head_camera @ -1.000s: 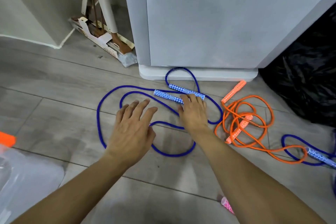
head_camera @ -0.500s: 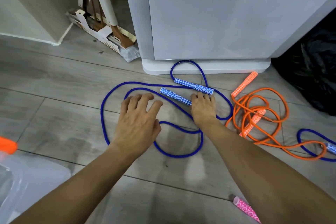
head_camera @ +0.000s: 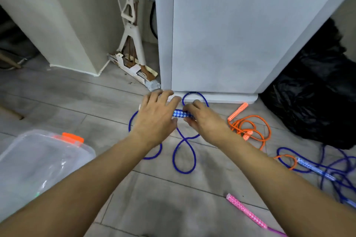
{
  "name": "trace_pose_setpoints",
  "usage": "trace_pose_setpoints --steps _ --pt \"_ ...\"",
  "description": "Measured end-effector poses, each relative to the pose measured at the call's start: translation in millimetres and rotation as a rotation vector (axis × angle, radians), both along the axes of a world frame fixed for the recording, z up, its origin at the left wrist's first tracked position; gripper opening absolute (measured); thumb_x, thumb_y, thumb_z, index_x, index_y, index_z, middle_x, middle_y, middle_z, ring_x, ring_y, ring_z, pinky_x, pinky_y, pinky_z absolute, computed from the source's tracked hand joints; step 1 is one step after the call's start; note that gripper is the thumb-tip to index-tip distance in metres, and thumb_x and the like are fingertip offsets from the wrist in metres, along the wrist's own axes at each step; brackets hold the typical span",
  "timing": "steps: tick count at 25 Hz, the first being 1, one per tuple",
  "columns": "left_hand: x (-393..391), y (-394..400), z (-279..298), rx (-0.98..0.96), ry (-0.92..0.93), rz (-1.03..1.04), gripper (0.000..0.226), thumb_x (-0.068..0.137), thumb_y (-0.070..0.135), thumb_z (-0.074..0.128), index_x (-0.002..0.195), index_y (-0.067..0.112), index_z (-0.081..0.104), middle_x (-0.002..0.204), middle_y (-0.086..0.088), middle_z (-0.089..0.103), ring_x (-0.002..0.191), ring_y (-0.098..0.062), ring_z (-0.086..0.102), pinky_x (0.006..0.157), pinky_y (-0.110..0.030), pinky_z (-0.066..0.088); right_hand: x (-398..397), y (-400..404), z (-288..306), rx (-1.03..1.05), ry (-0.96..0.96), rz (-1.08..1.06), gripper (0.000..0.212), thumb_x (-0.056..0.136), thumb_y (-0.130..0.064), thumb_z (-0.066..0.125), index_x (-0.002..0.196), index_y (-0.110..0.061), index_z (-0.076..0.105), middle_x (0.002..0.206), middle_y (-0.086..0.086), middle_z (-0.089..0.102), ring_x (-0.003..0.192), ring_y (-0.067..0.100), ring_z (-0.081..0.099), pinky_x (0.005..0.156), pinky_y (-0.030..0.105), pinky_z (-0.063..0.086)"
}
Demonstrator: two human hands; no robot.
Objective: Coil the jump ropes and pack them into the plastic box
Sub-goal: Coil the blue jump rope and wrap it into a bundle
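A blue jump rope (head_camera: 174,158) lies in loops on the floor, in front of a grey cabinet. Its blue-and-white patterned handle (head_camera: 180,113) shows between my hands. My right hand (head_camera: 205,120) has its fingers curled round the handle's right part. My left hand (head_camera: 156,119) hovers over the handle's left end with fingers spread and nearly straight; whether it touches is hidden. The clear plastic box (head_camera: 34,161) with an orange latch (head_camera: 72,137) stands at the lower left.
An orange jump rope (head_camera: 250,128) lies tangled to the right, a second blue rope (head_camera: 327,171) beyond it. A pink handle (head_camera: 247,212) lies near my right forearm. A black bag (head_camera: 317,98) fills the right. A mop (head_camera: 131,44) leans left of the cabinet (head_camera: 231,34).
Both hands moved forward to the blue handles; my right hand closed round them and my left came over them. The rope's loops have drawn in. The view tilted up, showing more of the box.
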State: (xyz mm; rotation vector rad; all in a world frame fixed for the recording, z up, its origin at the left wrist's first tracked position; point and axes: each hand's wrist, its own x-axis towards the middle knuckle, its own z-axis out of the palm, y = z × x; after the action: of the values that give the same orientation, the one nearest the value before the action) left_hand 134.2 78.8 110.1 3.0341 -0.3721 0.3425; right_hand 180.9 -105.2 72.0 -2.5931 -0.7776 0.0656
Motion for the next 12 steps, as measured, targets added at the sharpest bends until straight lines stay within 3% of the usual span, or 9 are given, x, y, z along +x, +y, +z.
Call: trace_pose_setpoints --steps 2,5,9,12 --pt "-20.3 -2.3 38.3 -0.004 0.051 -0.046 0.046 0.089 0.041 0.060 0.130 0.022 0.052 0.129 -0.002 0.059 0.120 -0.028 0.054 0.102 -0.043 0.038 -30.5 1.5 51.9 0.122 -0.015 0.036 0.025 0.095 -0.024 0.065 0.118 -0.015 0.062 0.105 0.004 0.053 0.086 0.020 0.058 0.071 0.031 0.042" --pt "-59.2 -4.0 93.6 -0.160 0.063 -0.040 0.029 0.100 0.040 0.045 0.119 0.022 0.058 0.108 -0.001 0.062 0.103 -0.027 0.059 0.083 -0.044 0.047 -81.7 -2.4 121.6 0.316 0.040 -0.033 0.025 0.087 -0.024 0.075 0.110 -0.024 0.064 0.096 -0.001 0.056 0.071 0.006 0.053 0.069 0.020 0.042" --pt "-113.3 -4.8 144.9 -0.351 0.171 -0.122 0.037 0.099 0.054 0.038 0.103 0.026 0.061 0.093 -0.002 0.055 0.092 -0.023 0.056 0.076 -0.041 0.047 -143.2 -14.3 182.3 0.519 0.179 -0.099 0.025 0.082 -0.031 0.080 0.101 -0.031 0.064 0.082 0.002 0.066 0.061 0.007 0.051 0.061 0.018 0.045" --pt "-155.1 -9.7 171.1 -0.638 0.209 -0.092 0.034 0.100 0.051 0.043 0.094 0.020 0.057 0.083 -0.005 0.054 0.081 -0.027 0.057 0.066 -0.037 0.052 -174.6 -35.4 205.8 0.557 0.203 -0.137 0.007 0.088 -0.030 0.075 0.089 -0.028 0.068 0.069 0.002 0.067 0.056 0.007 0.052 0.059 0.022 0.044"
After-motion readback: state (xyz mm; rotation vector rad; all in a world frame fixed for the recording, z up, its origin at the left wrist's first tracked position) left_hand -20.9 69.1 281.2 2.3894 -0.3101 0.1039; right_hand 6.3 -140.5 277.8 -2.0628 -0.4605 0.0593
